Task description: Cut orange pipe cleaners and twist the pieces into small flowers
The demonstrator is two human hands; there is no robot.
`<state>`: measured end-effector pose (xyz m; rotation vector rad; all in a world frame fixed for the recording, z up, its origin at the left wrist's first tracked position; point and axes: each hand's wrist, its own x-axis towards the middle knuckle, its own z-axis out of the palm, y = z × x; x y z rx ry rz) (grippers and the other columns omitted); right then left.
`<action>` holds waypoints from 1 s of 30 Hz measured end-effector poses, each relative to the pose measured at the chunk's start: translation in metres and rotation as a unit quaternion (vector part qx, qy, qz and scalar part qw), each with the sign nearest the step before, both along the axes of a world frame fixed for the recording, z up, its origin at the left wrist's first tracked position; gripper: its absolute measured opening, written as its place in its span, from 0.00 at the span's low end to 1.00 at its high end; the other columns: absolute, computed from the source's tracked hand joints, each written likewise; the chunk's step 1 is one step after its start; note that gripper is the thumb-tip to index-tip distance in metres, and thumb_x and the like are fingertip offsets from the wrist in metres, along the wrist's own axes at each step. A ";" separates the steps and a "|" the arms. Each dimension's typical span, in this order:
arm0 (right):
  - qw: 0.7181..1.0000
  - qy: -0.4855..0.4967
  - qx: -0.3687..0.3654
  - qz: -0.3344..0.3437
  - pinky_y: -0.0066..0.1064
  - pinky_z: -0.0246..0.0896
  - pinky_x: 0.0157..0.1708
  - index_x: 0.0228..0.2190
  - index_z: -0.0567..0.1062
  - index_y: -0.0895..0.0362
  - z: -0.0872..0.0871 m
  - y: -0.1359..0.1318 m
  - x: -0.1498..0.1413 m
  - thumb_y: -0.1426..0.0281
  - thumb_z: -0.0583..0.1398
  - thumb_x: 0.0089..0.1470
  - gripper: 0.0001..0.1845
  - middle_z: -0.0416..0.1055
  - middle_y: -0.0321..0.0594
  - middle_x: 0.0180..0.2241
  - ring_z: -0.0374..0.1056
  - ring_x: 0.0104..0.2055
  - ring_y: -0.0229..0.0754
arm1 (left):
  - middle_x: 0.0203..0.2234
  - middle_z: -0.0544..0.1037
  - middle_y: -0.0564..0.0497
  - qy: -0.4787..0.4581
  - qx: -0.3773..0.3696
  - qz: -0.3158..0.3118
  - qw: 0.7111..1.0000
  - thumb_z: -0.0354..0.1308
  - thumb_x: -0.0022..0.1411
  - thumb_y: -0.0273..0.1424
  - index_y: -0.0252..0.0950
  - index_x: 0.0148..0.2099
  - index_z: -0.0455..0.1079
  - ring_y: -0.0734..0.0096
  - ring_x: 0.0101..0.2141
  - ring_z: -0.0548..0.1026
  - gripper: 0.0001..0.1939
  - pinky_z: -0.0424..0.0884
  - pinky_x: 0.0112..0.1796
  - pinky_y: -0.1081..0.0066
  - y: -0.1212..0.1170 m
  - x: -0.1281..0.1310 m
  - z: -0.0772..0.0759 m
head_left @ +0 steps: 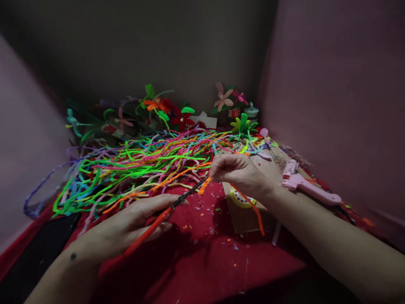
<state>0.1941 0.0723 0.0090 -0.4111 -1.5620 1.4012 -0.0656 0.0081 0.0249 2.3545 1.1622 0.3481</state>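
Note:
Long-nose pliers (179,201) with red handles and slim dark jaws lie in my left hand (139,217), its fingers closed around the handles. The jaw tips point up and right, reaching the orange pipe cleaner (206,185). My right hand (232,169) pinches this fuzzy orange strip between thumb and fingers, close to the pliers' tips. A longer orange tail (257,213) hangs down below the right hand. Whether the jaws clamp the strip is too small to tell. Behind both hands spreads a tangled heap of many-coloured pipe cleaners (145,162).
A pink glue gun (311,188) rests right of my right forearm, near a cardboard sheet (232,211) with a yellow round piece (242,198). Finished pipe-cleaner flowers (183,120) stand along the back. A dark flat object (41,249) lies at left. Coloured scraps dot the red cloth (202,261).

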 end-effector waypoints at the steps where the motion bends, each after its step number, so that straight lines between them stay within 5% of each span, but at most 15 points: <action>1: 1.000 -0.006 0.000 0.001 0.24 0.63 0.31 0.23 0.74 0.59 0.002 -0.002 -0.001 0.80 0.63 0.43 0.05 0.70 0.32 0.24 0.65 0.27 0.30 | 0.47 0.76 0.50 0.000 -0.007 -0.002 1.000 0.52 0.61 0.33 0.46 0.56 0.65 0.65 0.44 0.75 0.21 0.72 0.42 0.73 -0.001 0.002 0.002; 6: 0.999 0.001 -0.036 -0.028 0.21 0.57 0.23 0.24 0.71 0.60 0.001 0.000 -0.002 0.77 0.63 0.44 0.04 0.67 0.30 0.21 0.61 0.22 0.28 | 0.46 0.76 0.49 0.019 0.003 0.037 0.999 0.54 0.59 0.36 0.43 0.56 0.66 0.64 0.45 0.74 0.21 0.72 0.42 0.73 0.002 0.003 0.005; 10: 0.983 0.070 -0.164 -0.039 0.21 0.45 0.14 0.27 0.66 0.59 -0.005 0.008 -0.002 0.69 0.61 0.51 0.08 0.66 0.30 0.17 0.55 0.15 0.28 | 0.48 0.74 0.47 0.078 0.071 0.044 0.993 0.51 0.61 0.34 0.40 0.54 0.67 0.63 0.46 0.73 0.19 0.70 0.44 0.71 0.013 0.008 -0.011; 16: 0.917 0.156 -0.366 -0.017 0.21 0.40 0.13 0.28 0.66 0.60 -0.009 0.008 -0.009 0.73 0.48 0.60 0.11 0.61 0.30 0.13 0.49 0.11 0.27 | 0.48 0.73 0.47 0.135 0.125 0.045 0.982 0.53 0.59 0.33 0.41 0.52 0.67 0.64 0.43 0.74 0.18 0.70 0.42 0.68 0.020 0.019 -0.032; 20: 0.867 0.227 -0.441 -0.031 0.22 0.38 0.13 0.25 0.64 0.59 -0.011 0.010 -0.010 0.73 0.48 0.61 0.13 0.57 0.28 0.11 0.44 0.10 0.27 | 0.44 0.72 0.44 0.093 0.273 0.062 0.955 0.51 0.62 0.32 0.38 0.55 0.62 0.63 0.43 0.72 0.19 0.69 0.43 0.65 0.011 0.045 -0.028; 24: 0.848 0.245 -0.468 -0.039 0.23 0.37 0.12 0.23 0.61 0.57 -0.010 0.010 -0.009 0.75 0.47 0.61 0.14 0.55 0.27 0.11 0.43 0.10 0.28 | 0.36 0.72 0.46 0.083 0.373 -0.079 0.921 0.48 0.63 0.25 0.36 0.57 0.60 0.69 0.34 0.71 0.20 0.70 0.33 0.70 -0.002 0.091 -0.025; 27: 0.840 0.250 -0.479 -0.044 0.21 0.39 0.12 0.22 0.59 0.57 -0.007 0.008 -0.009 0.76 0.47 0.60 0.14 0.53 0.27 0.11 0.44 0.11 0.28 | 0.37 0.74 0.42 0.056 0.416 -0.179 0.890 0.50 0.61 0.22 0.30 0.48 0.67 0.64 0.37 0.71 0.13 0.70 0.38 0.63 -0.007 0.116 -0.030; 30: 0.842 0.247 -0.478 -0.038 0.21 0.41 0.13 0.23 0.60 0.57 -0.005 0.008 -0.009 0.76 0.48 0.59 0.12 0.53 0.26 0.11 0.44 0.11 0.28 | 0.42 0.74 0.41 -0.054 0.371 -0.200 0.905 0.51 0.60 0.20 0.31 0.44 0.69 0.61 0.45 0.70 0.10 0.68 0.46 0.60 -0.008 0.123 -0.032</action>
